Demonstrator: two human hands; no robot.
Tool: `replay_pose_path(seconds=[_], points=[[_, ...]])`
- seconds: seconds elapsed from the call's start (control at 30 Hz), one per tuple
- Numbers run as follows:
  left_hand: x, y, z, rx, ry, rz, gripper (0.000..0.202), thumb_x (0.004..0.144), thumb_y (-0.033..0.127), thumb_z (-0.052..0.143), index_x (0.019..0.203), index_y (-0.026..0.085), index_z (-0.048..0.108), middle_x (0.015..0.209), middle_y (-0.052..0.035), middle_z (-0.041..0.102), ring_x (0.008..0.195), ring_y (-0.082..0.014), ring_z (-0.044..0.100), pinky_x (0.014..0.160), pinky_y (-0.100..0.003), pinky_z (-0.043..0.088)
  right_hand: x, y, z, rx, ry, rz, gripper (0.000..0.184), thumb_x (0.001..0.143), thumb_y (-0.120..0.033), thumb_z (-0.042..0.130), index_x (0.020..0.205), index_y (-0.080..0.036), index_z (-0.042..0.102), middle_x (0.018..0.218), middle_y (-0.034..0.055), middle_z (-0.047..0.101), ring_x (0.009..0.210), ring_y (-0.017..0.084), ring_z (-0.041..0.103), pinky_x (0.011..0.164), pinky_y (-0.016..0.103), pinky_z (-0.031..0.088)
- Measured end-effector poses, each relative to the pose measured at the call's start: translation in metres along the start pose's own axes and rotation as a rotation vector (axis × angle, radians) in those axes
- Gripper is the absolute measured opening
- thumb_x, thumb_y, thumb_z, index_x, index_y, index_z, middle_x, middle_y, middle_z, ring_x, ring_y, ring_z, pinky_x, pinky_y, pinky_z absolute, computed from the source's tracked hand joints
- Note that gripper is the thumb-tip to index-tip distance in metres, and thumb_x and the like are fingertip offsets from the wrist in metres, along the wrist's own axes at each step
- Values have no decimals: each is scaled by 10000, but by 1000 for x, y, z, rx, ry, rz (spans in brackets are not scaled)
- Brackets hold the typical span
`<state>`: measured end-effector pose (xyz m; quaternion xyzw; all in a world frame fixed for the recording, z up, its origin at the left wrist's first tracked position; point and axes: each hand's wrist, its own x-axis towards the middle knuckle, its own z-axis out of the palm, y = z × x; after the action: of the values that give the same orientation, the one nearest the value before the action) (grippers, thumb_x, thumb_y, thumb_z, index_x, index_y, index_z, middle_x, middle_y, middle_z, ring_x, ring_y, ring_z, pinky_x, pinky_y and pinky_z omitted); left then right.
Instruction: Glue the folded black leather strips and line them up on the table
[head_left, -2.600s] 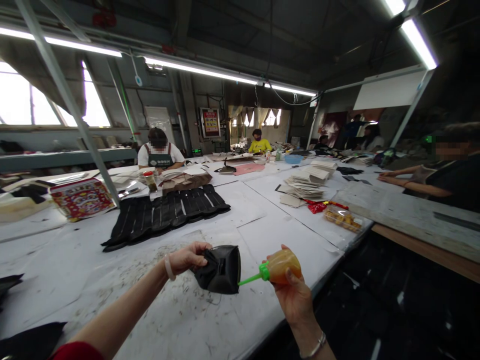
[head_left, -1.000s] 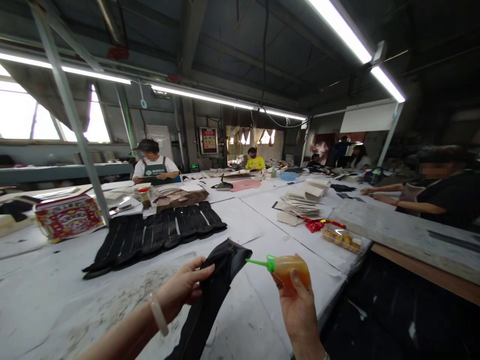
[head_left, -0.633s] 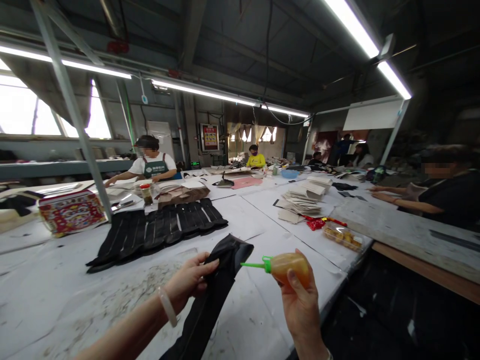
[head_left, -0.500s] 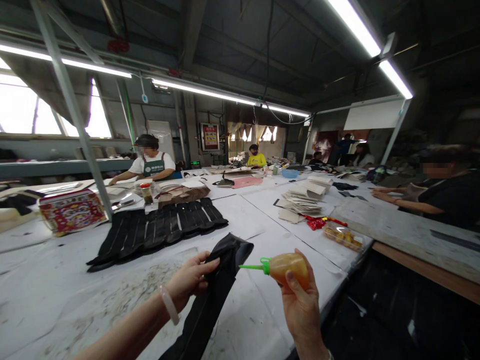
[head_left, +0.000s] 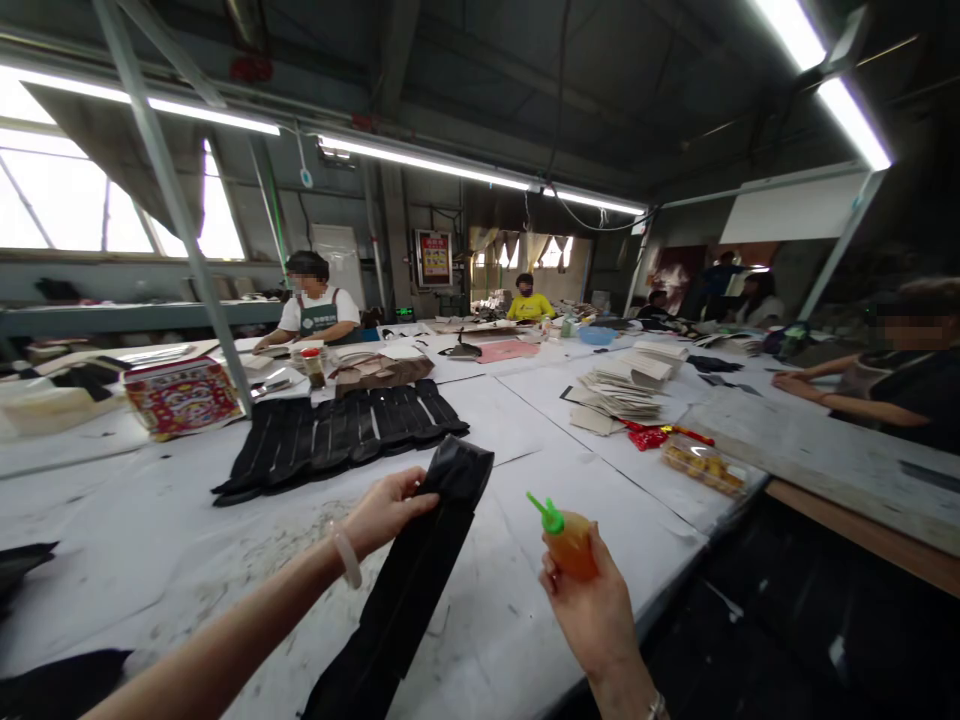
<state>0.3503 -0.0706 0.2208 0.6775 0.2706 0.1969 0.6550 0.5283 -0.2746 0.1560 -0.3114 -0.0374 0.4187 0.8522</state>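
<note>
My left hand (head_left: 394, 510) pinches the edge of a long black fabric strip (head_left: 420, 565) near its upper end, which is folded over and shiny. The strip's lower end runs out of the bottom of the view. My right hand (head_left: 592, 600) is wrapped round a squeeze bottle (head_left: 572, 548) of amber liquid, its green nozzle tilted up and to the left. The nozzle tip is apart from the strip, to its right. Beyond my left hand, a row of black fabric pieces (head_left: 337, 440) lies on the white tabletop (head_left: 517, 590).
Stacked pale sheets (head_left: 622, 385) and a clear box of yellowish pieces (head_left: 703, 467) sit on the right. A patterned red box (head_left: 180, 395) stands left, beside a metal post (head_left: 176, 205). Co-workers (head_left: 319, 305) are around the tables. The table's right edge (head_left: 675, 580) drops to a dark area.
The bottle has moved away from the strip, its nozzle turning from level to upward. My left hand still holds the strip. The whole view has shifted slightly, and more black pieces show at lower left.
</note>
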Motion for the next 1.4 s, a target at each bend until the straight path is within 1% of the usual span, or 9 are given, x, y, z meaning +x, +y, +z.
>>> replay_pose_path(seconds=[0.3, 0.47, 0.57, 0.67, 0.8, 0.9, 1.0, 1.23, 1.4], points=[[-12, 7, -32, -66, 204, 115, 297, 614, 308, 805, 777, 152, 611, 657, 12, 655, 598, -138, 612, 548, -223, 469, 9, 17, -60, -177, -58, 193, 494, 717, -557, 727, 1009, -161, 680, 1031, 149, 724, 548, 142, 587, 467, 272, 476], [-23, 15, -49, -270, 317, 110, 348, 622, 297, 828, 806, 152, 571, 666, 10, 667, 547, -109, 613, 494, -189, 474, 24, 13, -75, -335, -94, 135, 524, 575, -315, 871, 1019, -150, 646, 975, 111, 728, 912, 283, 695, 798, 417, 543], [-27, 12, -53, -359, 381, 83, 322, 657, 248, 809, 847, 159, 566, 699, 4, 681, 551, -108, 628, 493, -188, 499, 50, 9, -80, -612, -40, -113, 576, 525, -329, 872, 1014, -161, 618, 898, 53, 712, 865, 257, 682, 797, 407, 528], [-30, -9, -50, -418, 454, 69, 318, 683, 245, 792, 886, 176, 557, 715, 6, 684, 538, -106, 629, 479, -187, 509, 77, 6, -88, -911, 47, -319, 524, 455, -343, 864, 896, -174, 637, 723, -7, 658, 745, 247, 640, 781, 441, 501], [-34, -52, -36, -492, 517, 9, 343, 708, 267, 778, 963, 198, 559, 767, -1, 697, 584, -115, 656, 519, -196, 535, 88, -2, -100, -1090, 99, -388, 450, 338, -271, 863, 716, -204, 628, 669, 0, 625, 848, 330, 608, 899, 524, 407], [-36, -79, -24, -529, 535, -29, 331, 726, 268, 764, 978, 201, 559, 758, -4, 694, 583, -117, 655, 509, -194, 527, 70, -4, -107, -1208, 166, -531, 471, 376, -324, 842, 782, -210, 633, 850, 88, 681, 1030, 383, 560, 960, 530, 353], [-33, -96, -14, -571, 527, -47, 325, 730, 273, 761, 977, 200, 562, 768, -11, 695, 595, -125, 660, 515, -203, 530, 34, 9, -102, -1263, 238, -627, 431, 576, -471, 755, 893, -199, 652, 888, 124, 703, 935, 350, 608, 866, 494, 424], [-10, -107, -7, -623, 557, -89, 297, 754, 282, 747, 985, 198, 580, 786, 2, 695, 595, -106, 650, 529, -191, 519, -22, 86, -33, -726, -331, 304, 646, 618, -370, 820, 1182, -179, 568, 704, 5, 714, 615, 206, 676, 548, 301, 510], [-29, -125, 5, -671, 416, -325, 332, 769, 377, 723, 947, 110, 640, 792, -101, 721, 659, -191, 692, 605, -268, 562, -7, 121, -9, -782, -432, 354, 578, 577, -242, 791, 1105, -162, 570, 641, -25, 713, 548, 188, 660, 509, 281, 512]])
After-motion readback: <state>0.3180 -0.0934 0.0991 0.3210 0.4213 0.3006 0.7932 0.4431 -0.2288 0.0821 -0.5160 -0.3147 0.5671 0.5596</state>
